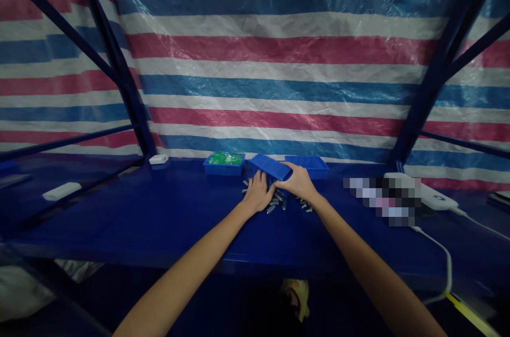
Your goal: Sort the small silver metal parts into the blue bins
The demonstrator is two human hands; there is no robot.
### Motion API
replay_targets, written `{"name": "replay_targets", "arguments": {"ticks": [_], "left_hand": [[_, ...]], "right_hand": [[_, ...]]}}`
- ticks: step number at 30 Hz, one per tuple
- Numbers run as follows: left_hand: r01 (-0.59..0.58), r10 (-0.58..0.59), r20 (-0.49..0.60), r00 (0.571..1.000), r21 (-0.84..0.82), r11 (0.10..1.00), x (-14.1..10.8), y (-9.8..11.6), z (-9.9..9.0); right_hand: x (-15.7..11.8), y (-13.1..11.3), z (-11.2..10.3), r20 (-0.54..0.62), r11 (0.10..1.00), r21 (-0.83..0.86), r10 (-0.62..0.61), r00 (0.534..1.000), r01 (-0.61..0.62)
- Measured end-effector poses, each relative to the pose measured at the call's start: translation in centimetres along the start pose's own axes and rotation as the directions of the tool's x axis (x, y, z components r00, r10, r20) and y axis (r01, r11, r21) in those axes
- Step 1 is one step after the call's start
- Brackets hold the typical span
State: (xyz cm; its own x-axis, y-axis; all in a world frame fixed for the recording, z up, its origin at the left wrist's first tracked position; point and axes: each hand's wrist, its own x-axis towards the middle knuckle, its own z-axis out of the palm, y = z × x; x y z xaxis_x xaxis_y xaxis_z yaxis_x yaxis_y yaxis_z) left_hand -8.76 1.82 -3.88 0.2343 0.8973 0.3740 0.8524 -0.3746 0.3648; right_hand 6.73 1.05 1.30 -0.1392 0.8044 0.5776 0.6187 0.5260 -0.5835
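Note:
My right hand (298, 180) grips the near right corner of a blue plastic bin (270, 166), which is tipped up over the table. Below and beside that bin lie several small silvery metal pieces (275, 202), too small to name exactly. My left hand (258, 193) is spread with its fingers pointing away from me, over the metal pieces and just in front of the tilted bin. Its fingertips lie close to the bin's lower edge, and I cannot tell whether they touch it. More small metal pieces (305, 204) lie under my right wrist.
Behind stand a blue bin with green contents (225, 161) and another blue bin (314, 165). White devices (61, 191) lie left on the blue table (159, 215). At right are a pixelated object (382, 199), a white device (434, 196) and cables. Metal posts rise at both sides.

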Motion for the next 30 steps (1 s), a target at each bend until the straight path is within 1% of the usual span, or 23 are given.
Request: {"name": "replay_targets", "arguments": {"ticks": [2,4,6,9,11,12,14,15,17,19,20,21,24,26,28,30], "left_hand": [[0.009,-0.009,-0.026,1.0,-0.003,1.0,0.0,0.1,-0.2],[0.022,-0.022,-0.092,0.996,0.003,1.0,0.1,0.2,-0.6],[0.03,-0.027,-0.164,0.986,0.018,0.999,0.2,0.3,-1.2],[0.035,-0.024,-0.276,0.961,0.035,0.999,0.2,0.3,-2.3],[-0.019,0.038,-0.342,0.939,0.059,0.998,0.1,0.3,-3.0],[-0.073,0.099,-0.356,0.929,0.084,0.994,0.1,0.3,-3.3],[-0.214,0.257,-0.332,0.908,0.16,0.964,0.0,0.4,-3.8],[-0.283,0.335,-0.302,0.893,0.202,0.937,0.0,0.4,-4.0],[-0.391,0.455,-0.234,0.859,0.275,0.879,0.1,0.4,-4.2],[-0.443,0.516,-0.192,0.835,0.324,0.836,0.3,0.5,-4.3],[-0.449,0.528,-0.19,0.828,0.341,0.826,0.5,0.5,-4.4],[-0.445,0.531,-0.198,0.824,0.353,0.823,0.6,0.6,-4.5],[-0.416,0.519,-0.234,0.822,0.373,0.829,1.6,0.8,-4.9],[-0.389,0.487,-0.224,0.844,0.367,0.845,2.6,0.9,-5.1],[-0.347,0.428,-0.182,0.885,0.354,0.868,3.9,0.9,-5.0],[-0.302,0.36,-0.109,0.926,0.356,0.884,5.1,0.9,-4.5]], "right_hand": [[0.0,0.1,0.0,0.003,1.0,-0.012,-0.013,1.0,0.013],[0.0,0.1,0.0,-0.012,1.0,-0.029,-0.007,1.0,0.007],[0.1,0.2,-0.2,-0.052,1.0,-0.026,0.016,0.999,-0.017],[0.4,0.1,-0.7,-0.141,0.995,0.06,0.084,0.987,-0.076],[0.7,0.1,-1.2,-0.205,0.978,0.157,0.171,0.964,-0.14],[0.8,0.3,-1.3,-0.231,0.961,0.213,0.227,0.946,-0.178],[1.1,0.7,-1.5,-0.247,0.903,0.345,0.351,0.903,-0.257],[1.2,1.0,-1.5,-0.225,0.857,0.425,0.412,0.883,-0.292],[1.4,1.6,-1.4,-0.123,0.728,0.588,0.51,0.851,-0.352],[1.6,2.0,-1.2,-0.017,0.605,0.702,0.54,0.841,-0.374],[1.6,2.1,-1.2,0.009,0.57,0.733,0.538,0.843,-0.372],[1.7,2.1,-1.2,0.012,0.555,0.748,0.537,0.844,-0.364],[1.8,2.2,-1.7,-0.058,0.575,0.751,0.547,0.835,-0.325],[1.7,2.6,-2.0,-0.13,0.63,0.714,0.548,0.827,-0.305],[1.6,3.4,-2.0,-0.221,0.747,0.589,0.515,0.828,-0.307],[1.2,4.4,-1.9,-0.299,0.873,0.354,0.446,0.844,-0.336]]}}
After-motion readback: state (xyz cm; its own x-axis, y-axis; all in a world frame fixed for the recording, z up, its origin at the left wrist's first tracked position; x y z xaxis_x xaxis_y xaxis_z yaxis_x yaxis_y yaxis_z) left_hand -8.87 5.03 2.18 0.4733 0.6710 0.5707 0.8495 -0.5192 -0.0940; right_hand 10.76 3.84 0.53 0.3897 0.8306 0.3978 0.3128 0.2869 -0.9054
